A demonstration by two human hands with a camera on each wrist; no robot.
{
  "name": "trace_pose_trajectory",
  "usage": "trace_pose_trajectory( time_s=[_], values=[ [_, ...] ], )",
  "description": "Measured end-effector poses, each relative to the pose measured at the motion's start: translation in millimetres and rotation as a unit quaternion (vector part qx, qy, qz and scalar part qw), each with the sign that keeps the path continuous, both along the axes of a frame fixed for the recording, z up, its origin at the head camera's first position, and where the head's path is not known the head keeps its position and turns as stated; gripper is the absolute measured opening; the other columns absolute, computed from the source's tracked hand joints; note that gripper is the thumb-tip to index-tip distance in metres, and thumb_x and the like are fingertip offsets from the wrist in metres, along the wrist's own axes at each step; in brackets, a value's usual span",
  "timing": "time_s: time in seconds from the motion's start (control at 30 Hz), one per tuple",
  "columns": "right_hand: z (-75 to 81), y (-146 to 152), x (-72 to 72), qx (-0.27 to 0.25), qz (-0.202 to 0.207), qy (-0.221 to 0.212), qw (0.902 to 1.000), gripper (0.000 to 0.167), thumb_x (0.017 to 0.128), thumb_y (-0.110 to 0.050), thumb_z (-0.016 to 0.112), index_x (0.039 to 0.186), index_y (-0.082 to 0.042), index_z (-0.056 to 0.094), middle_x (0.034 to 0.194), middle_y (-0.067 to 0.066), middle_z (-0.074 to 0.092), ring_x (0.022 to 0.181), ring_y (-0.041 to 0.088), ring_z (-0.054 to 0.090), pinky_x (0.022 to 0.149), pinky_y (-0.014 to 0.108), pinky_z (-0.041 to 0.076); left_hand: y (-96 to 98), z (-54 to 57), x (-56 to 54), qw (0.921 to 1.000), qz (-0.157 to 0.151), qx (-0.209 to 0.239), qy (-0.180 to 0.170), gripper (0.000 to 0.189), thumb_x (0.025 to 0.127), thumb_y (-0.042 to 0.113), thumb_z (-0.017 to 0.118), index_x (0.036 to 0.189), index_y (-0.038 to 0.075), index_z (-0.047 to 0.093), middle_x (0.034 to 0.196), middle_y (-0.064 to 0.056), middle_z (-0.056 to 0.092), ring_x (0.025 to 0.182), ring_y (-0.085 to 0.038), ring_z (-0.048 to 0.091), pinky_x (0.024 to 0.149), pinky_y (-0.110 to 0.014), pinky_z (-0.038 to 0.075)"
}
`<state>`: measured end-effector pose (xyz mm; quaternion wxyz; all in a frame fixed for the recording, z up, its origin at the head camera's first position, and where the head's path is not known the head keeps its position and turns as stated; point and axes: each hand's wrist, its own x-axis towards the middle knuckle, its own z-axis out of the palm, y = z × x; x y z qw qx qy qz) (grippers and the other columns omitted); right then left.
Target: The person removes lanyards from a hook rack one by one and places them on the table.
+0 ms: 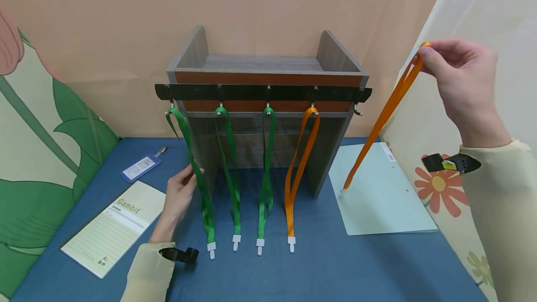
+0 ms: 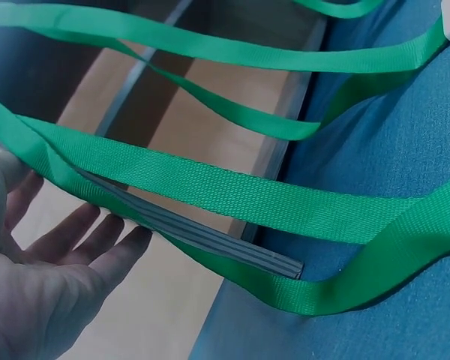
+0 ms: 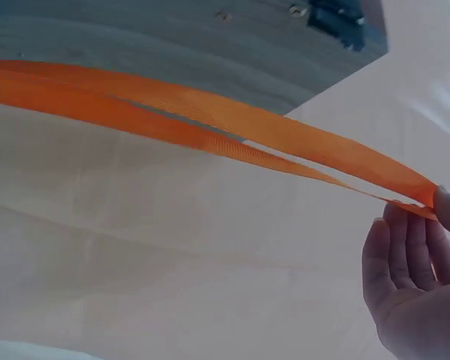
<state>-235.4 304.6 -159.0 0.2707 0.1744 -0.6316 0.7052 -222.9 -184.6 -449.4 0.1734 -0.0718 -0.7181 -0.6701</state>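
My right hand (image 1: pixel 463 78), raised at the right, pinches the top loop of an orange lanyard (image 1: pixel 383 108) between thumb and fingers. The lanyard slants down to the left, its lower end over a pale folder. In the right wrist view, its two straps (image 3: pixel 277 142) stretch leftward from the fingertips. My left hand (image 1: pixel 180 195) is at the shelf's left side panel, beside the leftmost green lanyard (image 1: pixel 197 171); its fingers (image 2: pixel 120 247) extend toward the panel edge (image 2: pixel 210 232), and the strap partly hides the contact. Two more green lanyards and another orange lanyard (image 1: pixel 299 157) hang from hooks.
A grey wooden shelf (image 1: pixel 340 55) carries a black hook rail (image 1: pixel 247 92); its right-end hook (image 1: pixel 357 110) holds nothing. On the blue cloth (image 1: pixel 331 264) lie a notepad (image 1: pixel 113 227), a blue badge holder (image 1: pixel 140 168) and the pale folder (image 1: pixel 386 199). Papered walls surround the table.
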Motion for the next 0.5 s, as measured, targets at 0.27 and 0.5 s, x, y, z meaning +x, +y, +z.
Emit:
trace_pose_trajectory(
  time_s=[0.27, 0.5],
  values=[
    [2.7, 11, -24.9, -0.037, -0.041, -0.018, 0.9983, 0.021, 0.077, 0.003, 0.076, 0.093, 0.015, 0.068, 0.079, 0.017, 0.067, 0.070, 0.025, 0.063, 0.071, 0.025, 0.052, -1.0, -0.5, 1.6, 1.0000, 0.004, -0.006, -0.003, 0.036, 0.096, 0.012, 0.060, 0.129, -0.002, 0.057, 0.117, -0.002, 0.064, 0.096, -0.008, 0.061, 0.079, -0.020, 0.048],
    [2.6, 19, -36.4, -0.057, -0.059, -0.018, 0.9965, 0.023, 0.077, 0.001, 0.077, 0.095, 0.014, 0.068, 0.081, 0.018, 0.067, 0.071, 0.025, 0.064, 0.071, 0.026, 0.052, -0.8, -0.9, 1.2, 0.9999, 0.001, -0.016, -0.003, 0.036, 0.096, 0.014, 0.060, 0.129, -0.002, 0.058, 0.114, 0.001, 0.064, 0.095, -0.008, 0.061, 0.078, -0.020, 0.048]
  ],
)
